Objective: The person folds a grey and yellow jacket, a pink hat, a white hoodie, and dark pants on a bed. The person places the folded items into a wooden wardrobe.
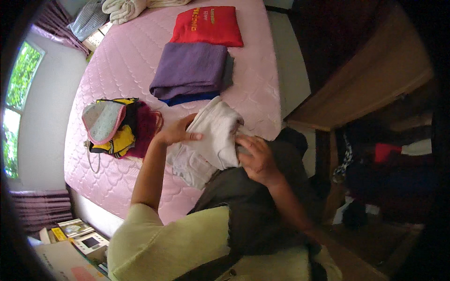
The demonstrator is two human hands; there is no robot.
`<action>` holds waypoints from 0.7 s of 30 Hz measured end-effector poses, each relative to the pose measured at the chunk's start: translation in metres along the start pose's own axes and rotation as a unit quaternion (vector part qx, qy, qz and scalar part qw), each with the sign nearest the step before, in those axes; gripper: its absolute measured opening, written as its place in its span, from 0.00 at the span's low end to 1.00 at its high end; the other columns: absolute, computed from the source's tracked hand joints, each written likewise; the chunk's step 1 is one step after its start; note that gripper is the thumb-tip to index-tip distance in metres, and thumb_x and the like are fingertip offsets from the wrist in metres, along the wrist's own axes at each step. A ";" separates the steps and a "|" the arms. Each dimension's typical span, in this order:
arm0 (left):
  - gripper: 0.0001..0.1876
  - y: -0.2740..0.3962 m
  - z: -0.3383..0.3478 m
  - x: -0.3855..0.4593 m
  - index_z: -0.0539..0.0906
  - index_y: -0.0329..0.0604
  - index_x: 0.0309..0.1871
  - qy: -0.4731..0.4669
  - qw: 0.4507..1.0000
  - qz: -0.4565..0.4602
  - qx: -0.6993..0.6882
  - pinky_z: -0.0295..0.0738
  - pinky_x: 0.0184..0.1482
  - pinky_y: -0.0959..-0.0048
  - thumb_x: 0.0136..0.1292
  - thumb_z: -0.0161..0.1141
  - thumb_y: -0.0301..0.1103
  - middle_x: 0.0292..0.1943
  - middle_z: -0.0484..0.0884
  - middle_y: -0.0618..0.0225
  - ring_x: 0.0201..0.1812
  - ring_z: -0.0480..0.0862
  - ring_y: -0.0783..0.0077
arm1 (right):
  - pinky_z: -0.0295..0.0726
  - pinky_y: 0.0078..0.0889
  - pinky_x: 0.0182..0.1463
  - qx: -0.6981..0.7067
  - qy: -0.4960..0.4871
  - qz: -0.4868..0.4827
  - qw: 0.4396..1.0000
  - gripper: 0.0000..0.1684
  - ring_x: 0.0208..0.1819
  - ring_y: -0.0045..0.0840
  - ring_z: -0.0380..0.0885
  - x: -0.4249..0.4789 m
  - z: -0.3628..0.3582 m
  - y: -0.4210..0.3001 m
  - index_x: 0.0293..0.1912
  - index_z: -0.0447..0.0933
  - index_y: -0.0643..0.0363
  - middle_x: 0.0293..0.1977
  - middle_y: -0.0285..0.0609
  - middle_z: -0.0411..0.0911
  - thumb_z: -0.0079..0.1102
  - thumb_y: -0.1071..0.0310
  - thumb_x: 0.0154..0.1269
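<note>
A folded off-white cloth [218, 135] is held between my two hands over the bed's near edge. My left hand [179, 131] grips its left side, thumb on top and fingers underneath. At the right edge, my right hand [256, 154] has its fingers against the folds, some of them tucked out of sight. Another thin white cloth [193, 168] lies crumpled on the bed below the folded one, partly covered by it. Beyond my hands rests a folded purple cloth [193, 68], stacked on blue and grey pieces.
A red bag or folded cloth [211, 26] with writing lies farther up the pink quilted bed [116, 63]. To the left sits a pile with a grey pink-trimmed piece [103, 121]. An open wooden wardrobe [362, 77] stands right; a cardboard box [63, 260] is lower left.
</note>
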State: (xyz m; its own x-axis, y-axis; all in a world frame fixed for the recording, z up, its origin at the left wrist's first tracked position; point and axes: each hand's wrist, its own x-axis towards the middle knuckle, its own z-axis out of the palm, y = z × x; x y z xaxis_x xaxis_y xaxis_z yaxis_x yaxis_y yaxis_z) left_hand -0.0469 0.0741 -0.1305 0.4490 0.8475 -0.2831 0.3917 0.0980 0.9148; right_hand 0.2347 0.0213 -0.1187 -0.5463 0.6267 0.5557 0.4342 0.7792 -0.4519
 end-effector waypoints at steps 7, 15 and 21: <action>0.33 0.009 0.019 -0.048 0.72 0.31 0.50 -0.007 0.993 -0.085 0.078 0.70 0.46 0.73 0.46 0.67 0.47 0.41 0.79 0.62 0.42 0.76 0.73 | 0.69 0.38 0.46 0.022 -0.021 -0.016 0.999 0.10 0.41 0.34 0.72 -0.020 0.015 -0.020 0.31 0.73 0.55 0.39 0.42 0.72 0.54 0.73 0.41; 0.22 -0.001 0.026 -0.019 0.76 0.31 0.44 0.001 0.985 -0.091 -0.143 0.71 0.42 0.75 0.45 0.68 0.31 0.36 0.79 0.66 0.37 0.77 0.75 | 0.66 0.36 0.46 0.105 -0.023 0.025 0.994 0.17 0.40 0.34 0.71 -0.032 0.019 -0.006 0.35 0.71 0.56 0.32 0.40 0.72 0.56 0.72 0.39; 0.15 0.057 0.029 -0.052 0.79 0.32 0.37 0.055 0.993 -0.052 -0.092 0.71 0.38 0.78 0.46 0.67 0.30 0.32 0.80 0.68 0.33 0.77 0.76 | 0.66 0.37 0.46 0.062 -0.037 0.059 0.996 0.19 0.39 0.37 0.71 -0.033 0.009 0.007 0.37 0.72 0.58 0.32 0.42 0.72 0.61 0.67 0.39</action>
State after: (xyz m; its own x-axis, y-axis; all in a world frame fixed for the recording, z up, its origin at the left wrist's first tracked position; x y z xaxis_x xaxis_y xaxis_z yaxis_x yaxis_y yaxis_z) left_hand -0.0251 0.0204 -0.0720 0.3197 0.8785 -0.3550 0.2734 0.2732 0.9223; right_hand 0.2495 0.0061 -0.1460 -0.5495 0.7088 0.4424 0.4091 0.6899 -0.5973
